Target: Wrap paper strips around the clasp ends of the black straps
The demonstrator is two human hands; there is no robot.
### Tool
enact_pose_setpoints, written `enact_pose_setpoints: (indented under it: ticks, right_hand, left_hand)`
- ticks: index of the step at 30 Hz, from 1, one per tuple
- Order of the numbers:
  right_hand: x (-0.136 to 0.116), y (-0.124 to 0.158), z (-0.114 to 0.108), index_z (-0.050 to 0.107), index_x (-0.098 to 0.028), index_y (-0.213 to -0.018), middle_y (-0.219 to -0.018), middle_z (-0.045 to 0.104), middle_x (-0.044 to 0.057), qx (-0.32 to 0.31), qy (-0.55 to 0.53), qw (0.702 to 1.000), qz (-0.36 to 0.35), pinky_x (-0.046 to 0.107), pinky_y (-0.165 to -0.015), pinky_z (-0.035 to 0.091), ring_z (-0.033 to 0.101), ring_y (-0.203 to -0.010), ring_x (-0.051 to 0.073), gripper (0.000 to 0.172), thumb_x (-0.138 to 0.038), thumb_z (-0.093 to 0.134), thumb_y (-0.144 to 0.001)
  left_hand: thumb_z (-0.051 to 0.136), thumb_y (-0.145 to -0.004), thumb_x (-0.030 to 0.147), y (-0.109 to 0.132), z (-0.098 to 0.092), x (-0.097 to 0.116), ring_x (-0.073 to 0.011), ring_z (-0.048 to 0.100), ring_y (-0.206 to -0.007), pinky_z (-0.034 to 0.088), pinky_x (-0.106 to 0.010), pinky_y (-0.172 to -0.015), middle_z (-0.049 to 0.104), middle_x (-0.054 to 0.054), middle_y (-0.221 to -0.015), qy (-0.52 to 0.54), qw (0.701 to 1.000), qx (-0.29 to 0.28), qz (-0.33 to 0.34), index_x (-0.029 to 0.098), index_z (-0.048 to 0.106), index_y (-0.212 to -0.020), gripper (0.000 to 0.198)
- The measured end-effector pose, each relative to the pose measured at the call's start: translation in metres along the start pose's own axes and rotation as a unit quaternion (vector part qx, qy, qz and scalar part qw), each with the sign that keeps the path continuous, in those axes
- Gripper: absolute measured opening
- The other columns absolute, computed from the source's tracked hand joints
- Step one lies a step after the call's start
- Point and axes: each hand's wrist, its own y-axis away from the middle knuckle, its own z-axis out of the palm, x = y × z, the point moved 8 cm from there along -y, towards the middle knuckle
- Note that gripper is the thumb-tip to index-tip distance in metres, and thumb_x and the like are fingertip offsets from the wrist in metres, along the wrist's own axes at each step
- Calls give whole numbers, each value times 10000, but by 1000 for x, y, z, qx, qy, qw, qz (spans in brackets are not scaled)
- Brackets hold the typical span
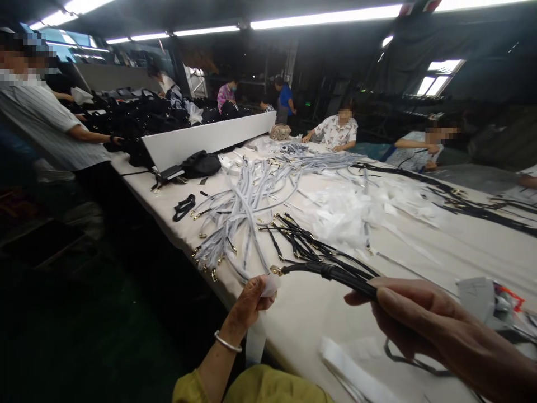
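Observation:
My right hand (423,319) is closed round a bundle of black straps (331,274) with gold clips at the end, held out over the table edge. My left hand (251,299), with a silver bangle at the wrist, pinches a small white paper strip (268,286) just below the straps' clip end. A heap of grey-white straps with gold clips (243,212) lies on the white table (319,308) ahead, with more black straps (302,235) beside it.
Clear plastic sleeves (352,210) lie piled mid-table, long black straps (470,204) at the right. A black bag (201,163) and a white board (210,140) stand at the back left. Several other people work around the table. White strips (348,372) lie near me.

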Motion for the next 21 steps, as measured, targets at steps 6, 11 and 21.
enact_pose_setpoints:
  ticks: [6, 11, 21]
  right_hand:
    - [-10, 9, 11, 719, -154, -1011, -518, 420, -25, -2, 5, 1000, 1, 258, -472, 215, 308, -476, 95, 645, -731, 562, -770]
    - [-5, 19, 8, 724, -157, -1005, -501, 417, -27, 26, 24, 999, 10, 261, -471, 202, 288, -465, 93, 653, -741, 553, -768]
    - [-4, 32, 12, 723, -146, -1001, -495, 448, -23, 44, 15, 999, 9, 259, -480, 212, 299, -470, 89, 623, -708, 542, -801]
  left_hand:
    - [674, -635, 771, 0, 20, -15, -20, 261, -418, 73, -212, -430, 495, 16, -536, 21, 997, -66, -27, 126, 541, -682, 660]
    - [688, -630, 762, -3, 33, -30, -20, 273, -418, 77, -213, -425, 525, -7, -548, 30, 992, -110, -45, 105, 579, -707, 670]
    - [679, -630, 772, -5, 55, -34, -36, 322, -462, 108, -207, -441, 504, -3, -568, 26, 987, -147, -61, 121, 564, -697, 665]
